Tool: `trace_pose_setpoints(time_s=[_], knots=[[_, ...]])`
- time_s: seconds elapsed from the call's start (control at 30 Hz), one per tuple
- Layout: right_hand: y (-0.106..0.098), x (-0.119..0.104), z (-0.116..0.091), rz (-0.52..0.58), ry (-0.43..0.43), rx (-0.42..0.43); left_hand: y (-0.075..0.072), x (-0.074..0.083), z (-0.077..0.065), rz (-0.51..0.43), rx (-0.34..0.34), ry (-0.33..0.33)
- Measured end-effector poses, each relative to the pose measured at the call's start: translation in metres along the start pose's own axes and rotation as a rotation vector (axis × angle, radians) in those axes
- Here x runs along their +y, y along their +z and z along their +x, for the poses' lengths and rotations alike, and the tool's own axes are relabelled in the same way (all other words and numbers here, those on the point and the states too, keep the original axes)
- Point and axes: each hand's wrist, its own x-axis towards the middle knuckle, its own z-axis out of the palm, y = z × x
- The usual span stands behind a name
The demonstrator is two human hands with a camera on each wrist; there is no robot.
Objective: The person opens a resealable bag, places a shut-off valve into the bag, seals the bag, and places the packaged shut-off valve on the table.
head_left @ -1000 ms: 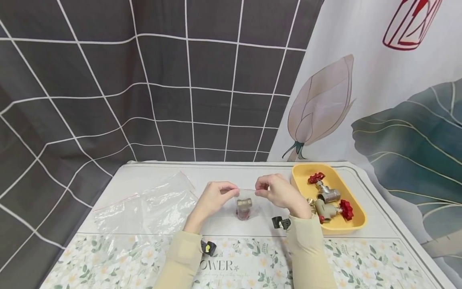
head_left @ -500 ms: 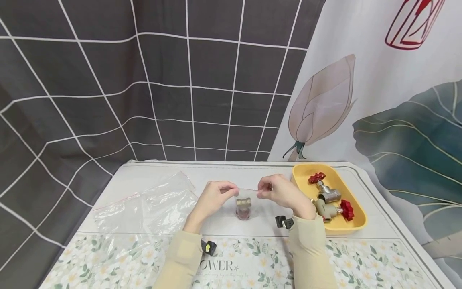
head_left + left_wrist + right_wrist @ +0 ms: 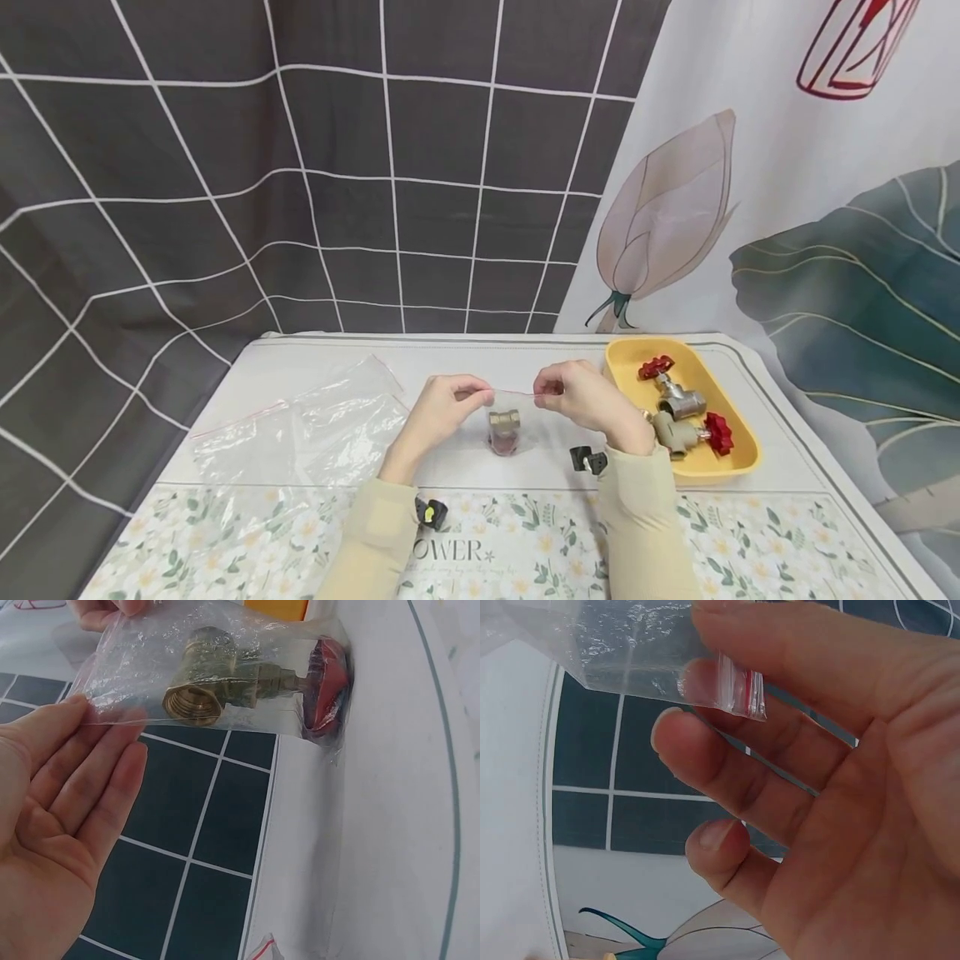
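Note:
A clear zip bag (image 3: 142, 660) hangs between the two hands, its top edge stretched level. Inside it is a brass valve (image 3: 214, 679) with a red handwheel (image 3: 325, 688); the wheel is at the bottom of the bag, close to the tabletop. My left hand (image 3: 447, 408) pinches one top corner of the bag between thumb and fingers. The opposite corner, by the red-striped zip, is pinched by my right hand (image 3: 581, 398), whose other fingers curl loosely below. In the head view the valve (image 3: 504, 421) shows between the hands.
At the right stands a yellow tray (image 3: 738, 446) with several valves (image 3: 677, 433) in it. Flat clear zip bags (image 3: 300, 433) lie on the left part of the white table (image 3: 420, 354). A floral mat (image 3: 525, 533) covers the front, and a dark gridded curtain (image 3: 345, 167) hangs behind.
Over the past second my right hand has shifted very slightly to the right with its corner of the bag. Both hands keep their pinch; the valve stays in the bag.

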Motion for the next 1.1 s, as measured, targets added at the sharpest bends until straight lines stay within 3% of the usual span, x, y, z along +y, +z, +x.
trace_pose_setpoints(time_s=[0.43, 0.97, 1.1], knots=[[0.0008, 0.0005, 0.002, 0.015, -0.024, 0.032, -0.0024, 0.0024, 0.0006, 0.008, -0.012, -0.023], [0.0055, 0.0, 0.0056, 0.044, -0.065, -0.002, -0.0025, 0.0007, -0.0005, 0.004, -0.014, -0.009], [0.0043, 0.0002, 0.0038, 0.031, -0.01, -0.006, -0.0021, 0.0009, 0.0, -0.001, -0.014, -0.01]])
